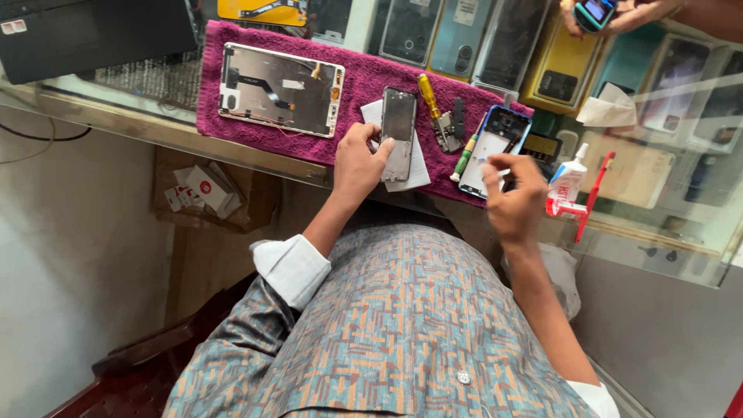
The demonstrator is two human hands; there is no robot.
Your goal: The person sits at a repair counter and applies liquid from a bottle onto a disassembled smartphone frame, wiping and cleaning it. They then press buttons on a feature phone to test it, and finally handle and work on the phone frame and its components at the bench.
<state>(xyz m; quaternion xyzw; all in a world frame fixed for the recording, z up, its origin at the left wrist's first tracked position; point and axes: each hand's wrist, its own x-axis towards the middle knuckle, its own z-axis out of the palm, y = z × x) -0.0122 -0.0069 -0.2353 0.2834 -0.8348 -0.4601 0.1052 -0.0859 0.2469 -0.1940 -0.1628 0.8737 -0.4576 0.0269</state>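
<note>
Phone parts on a pink towel (255, 131) w/ both hands at work.
L hand (357, 164) grips the edge of a phone frame (398, 131) lying on white paper (418, 166); R hand (515, 197), fingers pinched (on what, can't tell), hovers at the blue phone (495, 151). Yellow screwdriver (428, 97) btw them.

Left of the left hand (357, 161), an opened tablet back (280, 88) lies on the magenta towel (364, 77). Between both hands rests a yellow-handled screwdriver (426, 95); right of the right hand (512, 198) stand a glue tube (569, 179) and red tweezers (594, 193).
</note>
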